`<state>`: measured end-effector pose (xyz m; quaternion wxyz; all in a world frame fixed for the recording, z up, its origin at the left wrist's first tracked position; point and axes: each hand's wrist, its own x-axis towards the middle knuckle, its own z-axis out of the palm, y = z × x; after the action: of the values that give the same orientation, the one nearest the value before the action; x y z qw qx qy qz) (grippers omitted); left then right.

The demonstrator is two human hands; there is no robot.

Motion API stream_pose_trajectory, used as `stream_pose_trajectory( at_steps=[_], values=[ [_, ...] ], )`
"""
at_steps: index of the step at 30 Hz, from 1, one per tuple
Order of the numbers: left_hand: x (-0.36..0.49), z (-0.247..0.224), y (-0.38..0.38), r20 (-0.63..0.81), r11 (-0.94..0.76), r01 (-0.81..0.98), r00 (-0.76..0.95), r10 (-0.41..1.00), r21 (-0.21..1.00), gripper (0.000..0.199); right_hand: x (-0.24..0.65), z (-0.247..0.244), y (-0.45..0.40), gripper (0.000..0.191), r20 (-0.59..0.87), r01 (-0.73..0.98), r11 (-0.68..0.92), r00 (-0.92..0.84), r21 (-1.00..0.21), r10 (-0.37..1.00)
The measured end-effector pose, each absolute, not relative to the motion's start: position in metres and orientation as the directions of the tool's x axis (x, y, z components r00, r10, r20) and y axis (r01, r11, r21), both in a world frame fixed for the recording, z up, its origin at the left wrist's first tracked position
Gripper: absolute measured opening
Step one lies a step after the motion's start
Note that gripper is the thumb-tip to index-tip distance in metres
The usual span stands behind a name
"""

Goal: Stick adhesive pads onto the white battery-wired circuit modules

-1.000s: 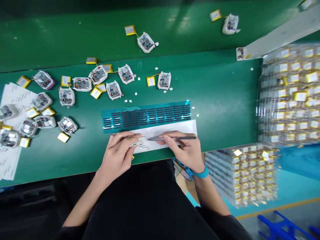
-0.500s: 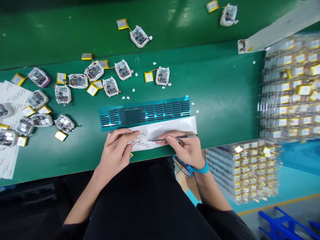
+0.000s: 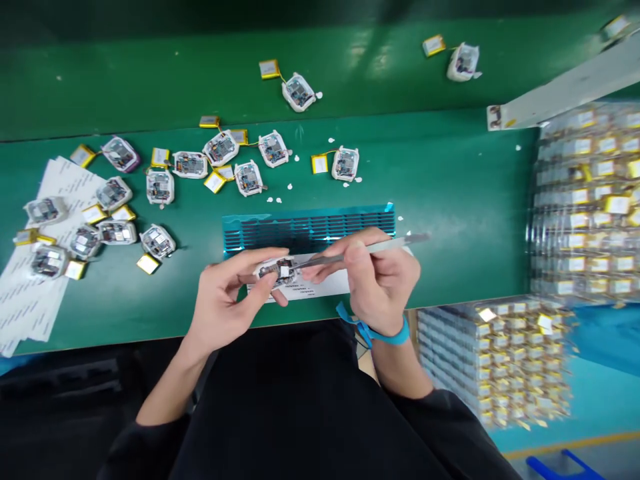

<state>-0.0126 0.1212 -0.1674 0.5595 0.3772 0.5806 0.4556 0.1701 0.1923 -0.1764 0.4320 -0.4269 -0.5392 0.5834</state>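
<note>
My left grip (image 3: 225,297) is narrow: thumb and fingertips pinch a small circuit board module (image 3: 278,271) in a white casing, raised just above a white paper sheet (image 3: 320,285). My right grip (image 3: 377,283) is also narrow, closed around the shank of slim steel tweezers (image 3: 370,247). Their tips reach across to the module, at or just against its top edge, held between my two hands. A teal wristband (image 3: 386,337) circles my right wrist.

A moment earlier both hands lay low on the paper, with the tweezers nearly level across it. Now my hands are lifted and turned inward, the module shows plainly, and the tweezers slant up to the right.

Just beyond my hands lies a teal sheet of film (image 3: 307,233) ruled with rows of dark strips, touching the far edge of the paper. Farther along the green tabletop (image 3: 430,173), white-cased modules sit scattered, many wired to flat yellow-edged pouch batteries (image 3: 320,163), with white flecks (image 3: 271,199) among them. To my left, printed paper sheets (image 3: 47,317) lie under several modules. To my right rise plastic-wrapped stacks of batteries (image 3: 585,200) (image 3: 493,360). Beyond the near edge, low down on the right, a blue rack (image 3: 563,465) shows on the floor.
</note>
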Motion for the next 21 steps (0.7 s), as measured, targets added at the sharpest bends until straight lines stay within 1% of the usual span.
stream_pose_trajectory(
  at_steps=[3,6,11,16,21],
  values=[
    [-0.018,-0.163,0.126,-0.321,0.315,-0.205,0.006,0.947,0.927,0.031,0.16,-0.174,0.2,0.021,-0.025,-0.046,-0.044,-0.357,-0.998,0.934],
    [-0.021,-0.162,0.124,-0.305,0.304,-0.255,0.035,0.952,0.918,0.039,0.157,-0.173,0.204,0.02,-0.012,-0.027,-0.025,-0.399,-0.999,0.917],
    [-0.022,-0.162,0.12,-0.323,0.314,-0.268,0.011,0.946,0.911,0.04,0.155,-0.175,0.205,0.019,-0.019,-0.028,-0.033,-0.421,-0.999,0.907],
    [-0.024,-0.163,0.12,-0.33,0.315,-0.271,-0.011,0.944,0.91,0.039,0.152,-0.175,0.206,0.02,-0.036,0.033,-0.024,-0.434,-0.999,0.9],
    [-0.026,-0.161,0.119,-0.337,0.323,-0.237,-0.022,0.941,0.916,0.038,0.15,-0.174,0.207,0.022,-0.034,0.061,-0.008,-0.432,-0.998,0.901]
  ],
)
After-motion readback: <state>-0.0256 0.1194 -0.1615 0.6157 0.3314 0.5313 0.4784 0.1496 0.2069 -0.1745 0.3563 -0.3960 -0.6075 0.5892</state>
